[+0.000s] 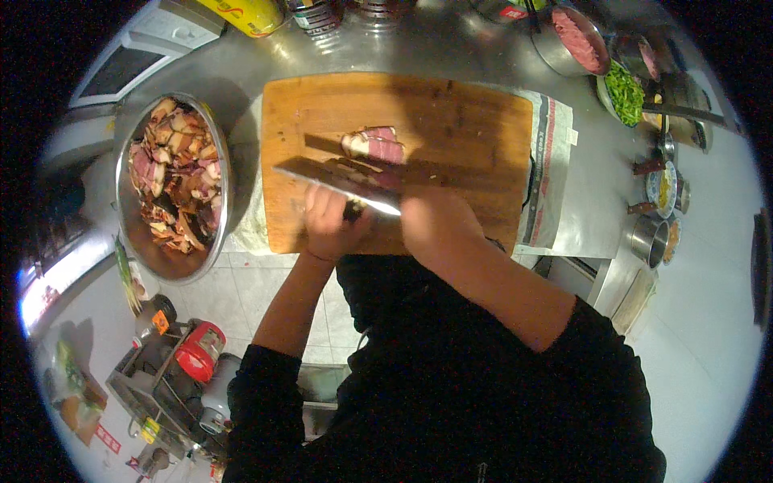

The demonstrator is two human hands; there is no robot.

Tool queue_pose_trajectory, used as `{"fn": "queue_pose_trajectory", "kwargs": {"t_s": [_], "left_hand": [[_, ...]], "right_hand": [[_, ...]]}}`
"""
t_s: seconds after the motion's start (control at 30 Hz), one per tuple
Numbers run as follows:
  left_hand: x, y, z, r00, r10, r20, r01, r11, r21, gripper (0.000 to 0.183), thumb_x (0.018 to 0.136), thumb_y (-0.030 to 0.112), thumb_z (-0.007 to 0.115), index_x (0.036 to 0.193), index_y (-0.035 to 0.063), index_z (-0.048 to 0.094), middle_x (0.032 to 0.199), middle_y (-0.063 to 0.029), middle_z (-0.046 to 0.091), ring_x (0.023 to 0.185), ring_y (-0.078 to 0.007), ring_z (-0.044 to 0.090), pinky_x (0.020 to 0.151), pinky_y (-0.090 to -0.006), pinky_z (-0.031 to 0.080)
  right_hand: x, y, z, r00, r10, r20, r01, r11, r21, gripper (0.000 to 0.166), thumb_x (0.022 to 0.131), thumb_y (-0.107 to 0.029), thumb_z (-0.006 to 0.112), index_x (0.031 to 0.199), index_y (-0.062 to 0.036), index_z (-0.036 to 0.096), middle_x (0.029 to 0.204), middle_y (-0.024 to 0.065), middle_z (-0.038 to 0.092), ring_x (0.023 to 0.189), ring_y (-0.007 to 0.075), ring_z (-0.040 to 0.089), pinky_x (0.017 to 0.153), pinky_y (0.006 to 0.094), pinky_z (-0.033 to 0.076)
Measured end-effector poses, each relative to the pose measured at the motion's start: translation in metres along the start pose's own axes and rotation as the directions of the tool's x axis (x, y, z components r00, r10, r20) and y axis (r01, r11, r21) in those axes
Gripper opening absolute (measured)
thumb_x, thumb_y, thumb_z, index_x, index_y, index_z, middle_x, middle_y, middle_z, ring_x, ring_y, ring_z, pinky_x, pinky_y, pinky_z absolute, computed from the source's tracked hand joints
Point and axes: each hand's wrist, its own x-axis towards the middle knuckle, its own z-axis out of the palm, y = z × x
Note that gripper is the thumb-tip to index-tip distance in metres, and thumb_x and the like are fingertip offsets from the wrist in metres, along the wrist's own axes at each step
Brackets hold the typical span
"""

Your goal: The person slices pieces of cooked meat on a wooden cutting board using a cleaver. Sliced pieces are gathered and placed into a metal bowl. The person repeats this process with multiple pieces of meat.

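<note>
My right hand (438, 220) grips a wide-bladed kitchen knife (338, 181), its blade pointing left across the wooden cutting board (483, 136). On the near side of the blade, my left hand (332, 220) holds a dark-rinded piece of meat (354, 208) against the board, its fingers curled and close to the edge. Beyond the blade lie a few cut slices of cured meat (377, 143), pink with pale fat. More meat sits right by the blade, blurred and partly hidden. Both hands and the knife are slightly motion-blurred.
Left of the board, a large metal bowl (224, 181) holds cut cured meat. A cloth (552, 175) lies under the board. At the back right stand a metal container of pink meat (574, 39) and a bowl of chopped greens (625, 93). A red bucket (201, 350) is at lower left.
</note>
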Motion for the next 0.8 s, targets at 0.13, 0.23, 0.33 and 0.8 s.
{"fn": "queue_pose_trajectory", "kwargs": {"t_s": [0.13, 0.23, 0.33, 0.8], "left_hand": [[0.007, 0.004, -0.001, 1.0, -0.012, -0.006, 0.012, 1.0, 0.014, 0.039, 0.072, 0.028, 0.079, 0.1, 0.0039, 0.068, 0.1, -0.014, 0.067, 0.097, -0.0351, 0.063, 0.094, -0.048, 0.047], [0.012, 0.007, -0.005, 0.998, -0.039, 0.04, 0.039, 0.999, 0.016, 0.039, 0.072, 0.029, 0.079, 0.101, 0.0046, 0.068, 0.1, -0.0129, 0.067, 0.097, -0.0342, 0.063, 0.096, -0.0485, 0.046], [0.011, 0.006, -0.007, 0.992, -0.07, 0.107, 0.069, 0.997, 0.016, 0.04, 0.072, 0.029, 0.08, 0.103, 0.0052, 0.067, 0.101, -0.0127, 0.067, 0.098, -0.0338, 0.063, 0.097, -0.0487, 0.046], [0.011, 0.0, -0.004, 0.982, -0.097, 0.163, 0.113, 0.989, -0.093, 0.048, 0.071, 0.028, 0.083, 0.109, 0.0073, 0.064, 0.114, -0.0109, 0.062, 0.109, -0.0349, 0.058, 0.097, -0.048, 0.045]], "right_hand": [[-0.025, 0.002, -0.006, 0.992, 0.082, 0.097, -0.08, 0.996, -0.025, 0.016, 0.083, -0.008, 0.056, 0.083, -0.0001, 0.07, 0.085, 0.026, 0.07, 0.082, 0.0427, 0.07, 0.077, 0.0502, 0.058], [-0.025, 0.005, -0.006, 0.988, 0.121, 0.092, -0.12, 0.993, -0.02, 0.016, 0.084, -0.009, 0.056, 0.083, -0.0004, 0.07, 0.084, 0.0255, 0.07, 0.081, 0.042, 0.071, 0.076, 0.051, 0.058], [-0.018, 0.0, -0.009, 0.983, 0.129, 0.134, -0.128, 0.992, -0.018, 0.017, 0.085, -0.01, 0.057, 0.083, -0.0012, 0.071, 0.086, 0.0248, 0.071, 0.083, 0.0412, 0.071, 0.076, 0.0513, 0.058], [0.053, -0.004, 0.027, 0.971, 0.172, 0.164, -0.165, 0.985, -0.053, 0.03, 0.094, -0.02, 0.051, 0.101, -0.0027, 0.074, 0.101, 0.0232, 0.073, 0.093, 0.0399, 0.072, 0.081, 0.0528, 0.058]]}}
